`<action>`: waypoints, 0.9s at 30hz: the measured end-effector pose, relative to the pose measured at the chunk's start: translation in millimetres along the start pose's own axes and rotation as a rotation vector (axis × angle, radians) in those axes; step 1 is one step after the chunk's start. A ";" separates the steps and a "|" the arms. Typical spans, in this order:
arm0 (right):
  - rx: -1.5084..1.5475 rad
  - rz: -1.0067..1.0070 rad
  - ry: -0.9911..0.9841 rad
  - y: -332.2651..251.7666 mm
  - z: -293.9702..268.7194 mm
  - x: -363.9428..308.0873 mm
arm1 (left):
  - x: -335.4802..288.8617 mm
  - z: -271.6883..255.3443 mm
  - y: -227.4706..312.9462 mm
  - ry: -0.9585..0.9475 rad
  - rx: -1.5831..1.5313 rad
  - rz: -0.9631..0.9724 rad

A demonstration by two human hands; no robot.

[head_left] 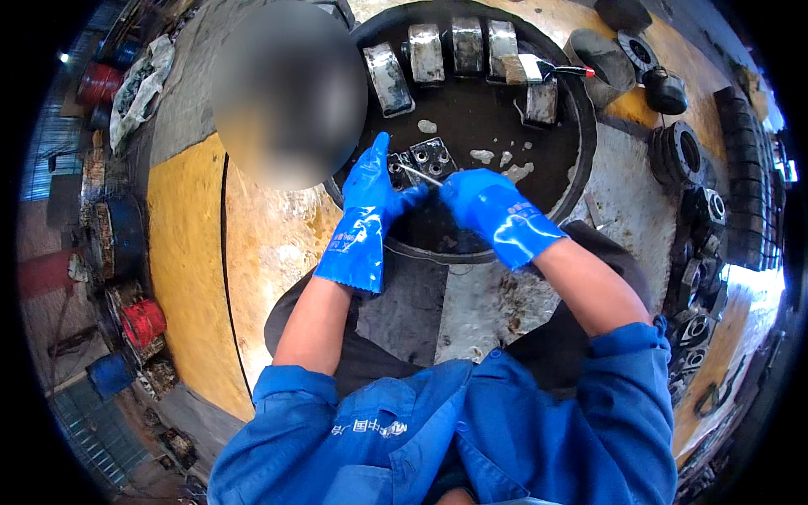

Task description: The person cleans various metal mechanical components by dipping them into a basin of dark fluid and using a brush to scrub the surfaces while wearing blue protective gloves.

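Both my hands wear long blue rubber gloves over a round black tub (pixel 589 143) of dark liquid. My left hand (pixel 370 181) grips a dark metal block (pixel 433 155) with round holes by its left and near sides, one finger stretched up along it. The fingers of my right hand (pixel 481 200) are closed round a thin metal rod (pixel 418 174), whose tip reaches one of the block's holes. The rod's other end is hidden in the glove. A paintbrush (pixel 532 69) with a red-tipped handle lies across the metal parts at the tub's far right.
Several worn metal housings (pixel 427 54) stand along the tub's far inner side. A metal bucket (pixel 602 67) and flanged rings (pixel 676 156) stand to the right. Yellow sheeting (pixel 189 278) covers floor at left. A red drum (pixel 143 323) stands farther left.
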State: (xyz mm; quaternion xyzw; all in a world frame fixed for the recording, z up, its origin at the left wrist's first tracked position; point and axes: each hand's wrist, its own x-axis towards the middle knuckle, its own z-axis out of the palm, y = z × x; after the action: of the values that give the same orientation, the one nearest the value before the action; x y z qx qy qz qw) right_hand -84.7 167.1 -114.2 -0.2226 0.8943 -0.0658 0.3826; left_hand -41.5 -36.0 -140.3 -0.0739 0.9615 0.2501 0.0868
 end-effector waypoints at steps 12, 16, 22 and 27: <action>0.905 -0.047 -0.109 44.0 -28.8 -34.0 | -2.0 -4.6 5.6 0.008 -0.004 -0.035; 1.016 -0.042 -0.112 60.3 -30.3 -37.4 | 7.8 12.2 -10.9 0.073 -0.054 0.043; 1.109 -0.059 0.328 82.7 -75.0 -89.5 | 9.9 22.6 -25.3 0.144 -0.090 0.083; 1.057 0.112 0.792 172.5 -97.4 -130.1 | 7.6 12.7 -9.9 0.049 -0.096 0.002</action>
State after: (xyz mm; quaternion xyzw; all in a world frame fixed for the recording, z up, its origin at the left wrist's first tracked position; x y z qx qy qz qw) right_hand -135.2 374.2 -10.6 0.0830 0.8250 -0.5525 0.0857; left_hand -45.4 -39.0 -157.3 -0.0833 0.9502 0.2943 0.0593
